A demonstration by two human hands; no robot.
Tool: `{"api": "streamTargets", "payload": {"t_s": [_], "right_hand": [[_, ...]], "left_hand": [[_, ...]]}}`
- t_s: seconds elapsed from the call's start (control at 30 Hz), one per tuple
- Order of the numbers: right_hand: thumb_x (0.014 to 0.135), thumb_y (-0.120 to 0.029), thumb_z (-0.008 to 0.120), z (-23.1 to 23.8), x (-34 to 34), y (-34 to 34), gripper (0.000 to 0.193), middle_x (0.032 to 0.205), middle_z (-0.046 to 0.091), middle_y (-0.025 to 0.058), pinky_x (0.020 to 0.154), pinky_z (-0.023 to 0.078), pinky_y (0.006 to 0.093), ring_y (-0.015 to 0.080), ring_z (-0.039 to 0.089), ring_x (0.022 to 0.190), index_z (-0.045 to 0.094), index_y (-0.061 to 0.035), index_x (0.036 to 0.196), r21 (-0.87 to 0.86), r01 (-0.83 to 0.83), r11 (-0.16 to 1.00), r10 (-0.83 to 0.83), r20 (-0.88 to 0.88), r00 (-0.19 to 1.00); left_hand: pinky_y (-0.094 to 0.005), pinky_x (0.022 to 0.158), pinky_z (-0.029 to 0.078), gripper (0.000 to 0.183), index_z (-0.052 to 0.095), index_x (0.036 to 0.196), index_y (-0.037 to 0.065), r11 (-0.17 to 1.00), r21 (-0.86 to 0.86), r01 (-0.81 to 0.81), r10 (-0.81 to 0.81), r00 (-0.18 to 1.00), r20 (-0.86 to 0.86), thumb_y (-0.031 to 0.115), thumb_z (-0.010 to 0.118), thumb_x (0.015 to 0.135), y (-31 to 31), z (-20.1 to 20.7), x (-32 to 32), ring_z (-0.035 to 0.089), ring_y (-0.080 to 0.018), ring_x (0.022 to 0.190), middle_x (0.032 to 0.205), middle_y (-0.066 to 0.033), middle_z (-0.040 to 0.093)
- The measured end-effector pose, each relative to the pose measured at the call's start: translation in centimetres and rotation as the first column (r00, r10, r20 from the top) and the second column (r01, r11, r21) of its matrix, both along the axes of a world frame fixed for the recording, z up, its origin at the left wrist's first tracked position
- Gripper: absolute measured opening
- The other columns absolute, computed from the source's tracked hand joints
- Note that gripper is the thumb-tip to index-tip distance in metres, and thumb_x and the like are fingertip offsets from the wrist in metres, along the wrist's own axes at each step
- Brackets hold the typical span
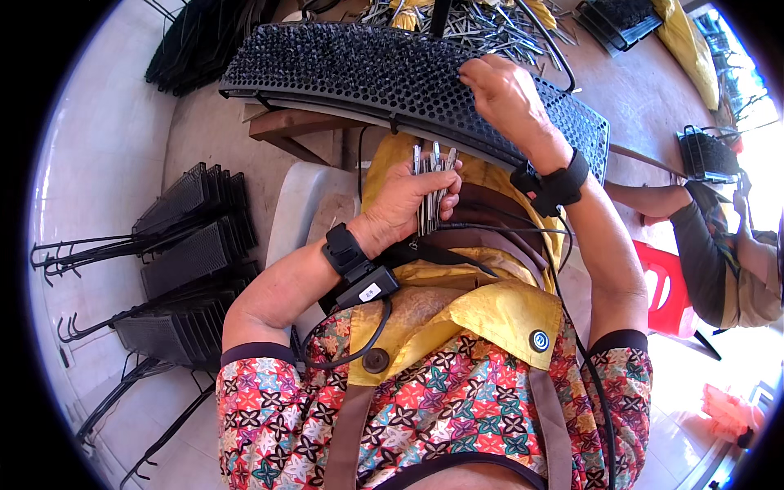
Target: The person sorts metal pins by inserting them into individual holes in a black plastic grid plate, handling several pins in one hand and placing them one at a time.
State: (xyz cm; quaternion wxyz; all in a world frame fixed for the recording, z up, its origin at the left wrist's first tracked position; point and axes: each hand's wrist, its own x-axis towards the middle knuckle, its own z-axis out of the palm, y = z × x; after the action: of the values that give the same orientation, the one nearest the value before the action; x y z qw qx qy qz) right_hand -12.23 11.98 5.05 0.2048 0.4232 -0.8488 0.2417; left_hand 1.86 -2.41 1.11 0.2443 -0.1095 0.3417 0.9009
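Observation:
My left hand is closed round a bundle of thin silvery metal strips, which stand upright in front of my apron. Beyond it lies a long black perforated rack, slightly curved in this view. Small dark pieces fill many of its holes on the left and middle; bare round holes show along the near edge and right end. My right hand is over the right part of this rack, its fingers pinched at the holes. What the fingertips hold, if anything, is too small to make out.
A heap of loose metal strips lies on the table behind the rack. Black hooked racks stand stacked at left. At right another person sits near a red stool. A cable runs along my right arm.

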Motion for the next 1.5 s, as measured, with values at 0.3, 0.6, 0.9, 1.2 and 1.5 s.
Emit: {"api": "streamTargets", "payload": {"t_s": [0.3, 0.6, 0.9, 1.2, 1.5], "right_hand": [[0.07, -0.015, 0.067, 2.3, 4.9, 0.4, 0.02, 0.059, 0.058, 0.0161, 0.053, 0.047, 0.0324, 0.0242, 0.059, 0.055, 0.062, 0.0032, 0.078, -0.109, 0.064, 0.992, 0.025, 0.666, 0.745], [0.069, -0.007, 0.073, 0.2, 7.4, 1.7, 0.016, 0.065, 0.061, 0.0039, 0.052, 0.046, 0.0228, 0.0077, 0.056, 0.058, 0.062, 0.0005, 0.078, -0.348, 0.401, 0.847, 0.045, 0.799, 0.599], [0.07, -0.012, 0.073, 1.4, 1.6, 1.6, 0.017, 0.065, 0.06, 0.0086, 0.052, 0.044, 0.0267, 0.0163, 0.055, 0.055, 0.059, -0.0013, 0.073, -0.483, 0.343, 0.805, -0.244, 0.258, 0.935], [0.074, -0.012, 0.066, -0.9, -0.1, 0.2, 0.016, 0.07, 0.054, 0.0121, 0.055, 0.045, 0.0376, 0.0298, 0.054, 0.063, 0.054, -0.0021, 0.071, -0.089, -0.053, 0.995, 0.031, -0.229, 0.973], [0.073, -0.008, 0.068, 0.9, 6.3, 0.7, 0.015, 0.065, 0.062, 0.0073, 0.051, 0.044, 0.0247, 0.0102, 0.056, 0.057, 0.063, 0.004, 0.08, -0.248, 0.23, 0.941, 0.07, 0.809, 0.584]], "left_hand": [[-0.0252, 0.05, 0.045, 0.019, 0.053, 0.1, 0.0, 0.997, -0.068, -0.026, 0.021, 0.998, -0.067, 0.008, 0.059, 0.084, 0.0, 0.7, -0.1, 0.054, -0.0143, 0.06, 0.076, -0.0077, 0.057], [-0.0244, 0.05, 0.049, 0.012, 0.056, 0.092, 0.002, 0.985, -0.165, -0.046, 0.032, 0.996, -0.087, 0.009, 0.059, 0.084, 0.1, 1.8, -0.3, 0.059, -0.015, 0.062, 0.077, -0.0097, 0.062], [-0.0247, 0.048, 0.049, 0.011, 0.056, 0.088, 0.003, 0.983, -0.163, -0.088, 0.084, 0.996, -0.03, 0.011, 0.06, 0.082, -0.3, 1.1, -0.6, 0.059, -0.0145, 0.058, 0.074, -0.0086, 0.062], [-0.0262, 0.049, 0.048, 0.01, 0.055, 0.091, 0.003, 0.987, -0.131, -0.098, 0.096, 0.995, -0.022, 0.007, 0.06, 0.083, -0.4, 0.9, -0.6, 0.058, -0.0166, 0.06, 0.075, -0.0093, 0.06], [-0.0265, 0.049, 0.048, 0.014, 0.055, 0.095, 0.003, 0.991, -0.107, -0.08, 0.075, 0.996, -0.048, 0.008, 0.06, 0.083, -0.4, 1.5, -0.6, 0.058, -0.017, 0.06, 0.076, -0.0093, 0.06]]}}
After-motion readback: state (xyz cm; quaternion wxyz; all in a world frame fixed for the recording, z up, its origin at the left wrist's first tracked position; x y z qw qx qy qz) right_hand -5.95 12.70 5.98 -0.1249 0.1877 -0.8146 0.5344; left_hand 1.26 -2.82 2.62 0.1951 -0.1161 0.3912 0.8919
